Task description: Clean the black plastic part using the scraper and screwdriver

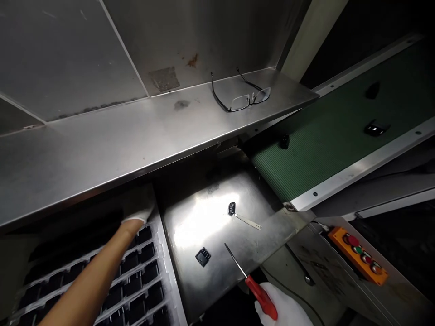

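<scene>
My left hand (139, 206), in a white glove, reaches under the steel shelf over the far part of a tray (166, 267) with rows of black parts. Its fingers are lost in shadow. In my gloved right hand (280, 305), at the bottom, is a screwdriver (260, 296) with a red handle, its tip pointing up and left over the steel plate (210, 294). On the plate lie a black ribbed part (203, 256) and a small black piece (231, 208) touching a pale thin strip (248, 221).
Eyeglasses (240, 103) rest on the steel shelf (102, 145) above the tray. A green conveyor belt (326, 136) at the right carries black parts (375, 128). An orange button box (358, 256) sits at the lower right.
</scene>
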A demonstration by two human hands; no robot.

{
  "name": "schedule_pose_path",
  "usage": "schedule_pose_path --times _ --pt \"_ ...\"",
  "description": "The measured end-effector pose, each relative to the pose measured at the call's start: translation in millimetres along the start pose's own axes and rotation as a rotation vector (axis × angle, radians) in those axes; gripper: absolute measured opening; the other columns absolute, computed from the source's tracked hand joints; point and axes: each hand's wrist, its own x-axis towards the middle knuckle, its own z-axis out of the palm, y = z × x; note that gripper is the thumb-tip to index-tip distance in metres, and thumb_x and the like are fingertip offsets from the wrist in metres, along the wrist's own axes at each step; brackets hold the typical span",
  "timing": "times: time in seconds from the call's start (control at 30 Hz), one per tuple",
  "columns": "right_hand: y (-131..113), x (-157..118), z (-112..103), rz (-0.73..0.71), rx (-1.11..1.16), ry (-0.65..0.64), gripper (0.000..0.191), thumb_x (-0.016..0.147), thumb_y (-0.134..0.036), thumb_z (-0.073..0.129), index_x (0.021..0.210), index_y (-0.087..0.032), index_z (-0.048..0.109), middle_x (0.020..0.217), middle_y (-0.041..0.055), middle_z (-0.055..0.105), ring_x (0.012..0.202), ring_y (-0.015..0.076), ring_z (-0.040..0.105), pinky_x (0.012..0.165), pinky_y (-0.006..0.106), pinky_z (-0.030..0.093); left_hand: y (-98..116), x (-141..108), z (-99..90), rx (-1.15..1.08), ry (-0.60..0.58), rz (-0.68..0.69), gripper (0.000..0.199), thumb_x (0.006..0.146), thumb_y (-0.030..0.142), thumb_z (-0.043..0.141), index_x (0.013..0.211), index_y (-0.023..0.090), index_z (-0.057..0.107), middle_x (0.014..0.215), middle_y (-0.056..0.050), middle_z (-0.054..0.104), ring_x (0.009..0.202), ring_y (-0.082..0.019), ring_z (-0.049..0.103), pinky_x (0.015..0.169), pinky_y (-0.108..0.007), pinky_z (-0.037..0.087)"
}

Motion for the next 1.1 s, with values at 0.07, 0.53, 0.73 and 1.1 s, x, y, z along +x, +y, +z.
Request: schedule_pose_path --times 0.07,0.53,0.73,1.1 --pt "6.6 -1.7 -8.9 0.005 0.039 0.004 0.010 0.092 -0.033 0.050 0.089 -0.025 0.057 0.074 -0.0012 0.063 0.068 0.0184 0.060 0.064 0.028 0.042 46.0 -24.3 19.6 -0.071 -0.106 0.113 0.038 0.100 0.041 0.052 0.126 0.015 0.062 0.131 -0.012 0.063 0.121 -0.027 0.060 0.105 -0.050 0.047" --pt "60.5 -19.2 -81.2 0.066 0.175 0.093 0.018 0.092 -0.041 0.049 0.091 -0.028 0.062 0.080 0.0005 0.071 0.070 0.0183 0.064 0.065 0.027 0.046 242.9 -73.9 119.2 -0.065 -0.451 0.125 0.054 0.094 0.058 0.056 0.127 0.016 0.060 0.125 -0.012 0.064 0.105 -0.025 0.065 0.090 -0.044 0.055" --pt "79.3 -19.7 -89.7 0.041 0.177 -0.005 0.028 0.096 -0.047 0.040 0.092 -0.028 0.060 0.077 0.0012 0.069 0.071 0.0201 0.065 0.068 0.030 0.049 152.8 -144.5 81.7 0.012 -0.473 0.066 0.062 0.091 0.057 0.061 0.137 0.016 0.053 0.127 -0.014 0.062 0.102 -0.025 0.065 0.089 -0.044 0.054" --pt "38.8 -33.2 -100.8 -0.171 0.048 0.092 0.016 0.090 -0.032 0.050 0.085 -0.021 0.060 0.077 0.0017 0.068 0.070 0.0157 0.057 0.067 0.030 0.039 133.2 -210.2 84.7 -0.060 -0.456 -0.077 0.015 0.097 0.025 0.054 0.097 0.018 0.067 0.104 -0.008 0.069 0.097 -0.025 0.066 0.089 -0.040 0.052"
